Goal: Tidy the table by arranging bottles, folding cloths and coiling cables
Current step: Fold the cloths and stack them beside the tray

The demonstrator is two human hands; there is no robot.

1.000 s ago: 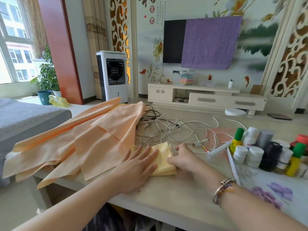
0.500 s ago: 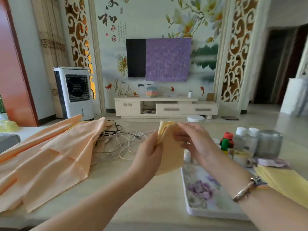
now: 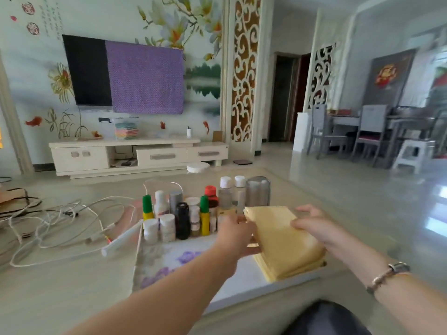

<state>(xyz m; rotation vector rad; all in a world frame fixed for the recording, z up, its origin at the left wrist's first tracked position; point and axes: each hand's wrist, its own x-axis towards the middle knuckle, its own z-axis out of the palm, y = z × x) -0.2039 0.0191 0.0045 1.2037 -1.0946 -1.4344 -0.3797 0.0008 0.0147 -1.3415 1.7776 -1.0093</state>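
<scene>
Over the flowered white tray [image 3: 169, 259], my hands [image 3: 235, 234] [image 3: 314, 226] now grip the folded yellow cloth [image 3: 283, 240], fingers curled, moved from the tabletop for stacking.

Bright daylight, glare on floor [image 3: 433, 223] right, motion blur, wide-angle edge distortion

A single head-worn view is given, aimed forward and down, close over the worktop [image 3: 72, 293] and forearms.

Bottles [image 3: 193, 213] stand at the tray's [image 3: 169, 259] far edge; cables [image 3: 60, 226] lie left; folded cloths [image 3: 287, 245] on its right.
</scene>
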